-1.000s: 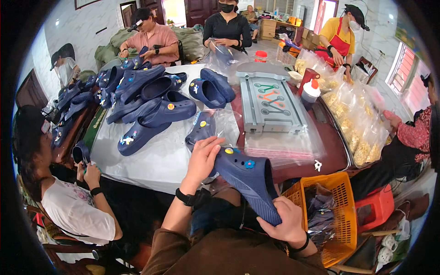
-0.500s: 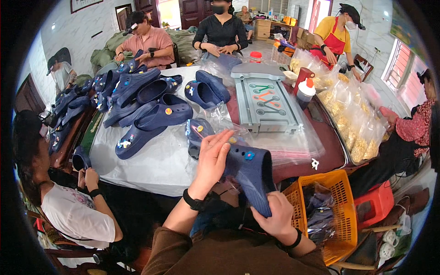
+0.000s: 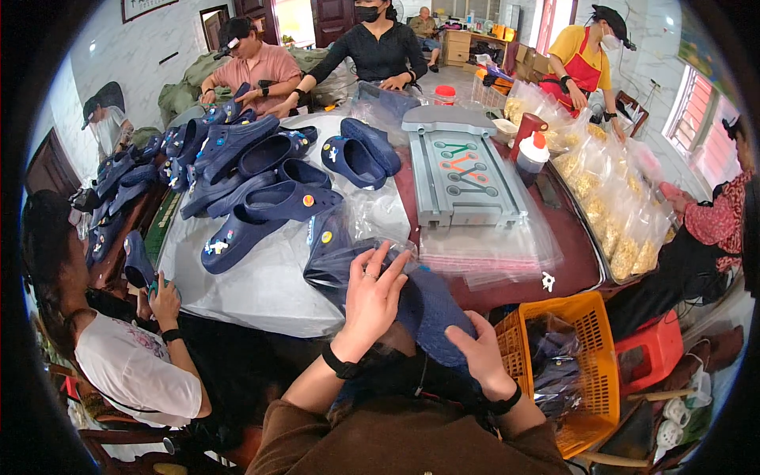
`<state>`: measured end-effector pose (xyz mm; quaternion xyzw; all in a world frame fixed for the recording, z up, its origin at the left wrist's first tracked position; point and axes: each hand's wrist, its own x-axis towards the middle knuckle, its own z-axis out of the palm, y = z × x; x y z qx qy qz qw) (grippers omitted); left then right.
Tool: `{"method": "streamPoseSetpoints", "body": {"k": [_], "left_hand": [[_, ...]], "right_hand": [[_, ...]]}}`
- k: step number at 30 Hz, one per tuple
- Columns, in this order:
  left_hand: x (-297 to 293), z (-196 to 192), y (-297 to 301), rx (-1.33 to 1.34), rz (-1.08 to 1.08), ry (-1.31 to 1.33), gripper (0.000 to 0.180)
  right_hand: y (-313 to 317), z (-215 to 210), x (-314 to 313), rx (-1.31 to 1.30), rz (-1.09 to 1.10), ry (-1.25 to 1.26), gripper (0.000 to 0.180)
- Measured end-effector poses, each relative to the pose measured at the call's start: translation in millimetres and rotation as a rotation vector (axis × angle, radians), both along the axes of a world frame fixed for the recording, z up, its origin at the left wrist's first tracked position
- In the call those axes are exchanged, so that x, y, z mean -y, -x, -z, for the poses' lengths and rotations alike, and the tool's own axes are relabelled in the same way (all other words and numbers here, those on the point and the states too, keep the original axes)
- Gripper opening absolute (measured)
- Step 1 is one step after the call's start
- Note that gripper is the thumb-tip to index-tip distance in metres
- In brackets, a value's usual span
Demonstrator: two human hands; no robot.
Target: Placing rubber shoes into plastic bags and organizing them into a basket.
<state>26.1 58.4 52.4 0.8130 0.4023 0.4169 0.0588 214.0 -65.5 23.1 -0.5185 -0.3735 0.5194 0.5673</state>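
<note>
Your left hand (image 3: 372, 297) lies flat, fingers spread wide, on the navy clog (image 3: 431, 313) you hold at the near edge of the table (image 3: 261, 289). Your right hand (image 3: 479, 352) grips the clog's near end from the right, fingers curled around its edge. The clog's long axis runs from the table edge back toward your body, slightly rightward. A clear bag (image 3: 372, 218) with another clog inside lies just beyond your left fingertips, so that hand is nearer it. The orange basket (image 3: 590, 317) sits right of the clog.
</note>
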Motion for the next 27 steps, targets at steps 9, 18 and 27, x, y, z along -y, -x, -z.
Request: {"method": "streamPoseSetpoints", "body": {"k": [9, 18, 27], "left_hand": [[4.9, -0.6, 22.8, 0.077, 0.191, 0.092, 0.042], [2.4, -8.5, 23.2, 0.101, 0.539, -0.117, 0.047], [21.7, 40.8, 23.9, 0.01, -0.012, 0.124, 0.096]], "right_hand": [[25.5, -6.0, -27.5, 0.595, -0.099, -0.425, 0.035], [28.7, -28.4, 15.9, 0.525, 0.137, -0.545, 0.035], [13.1, -23.1, 9.4, 0.559, 0.166, -0.44, 0.033]]}}
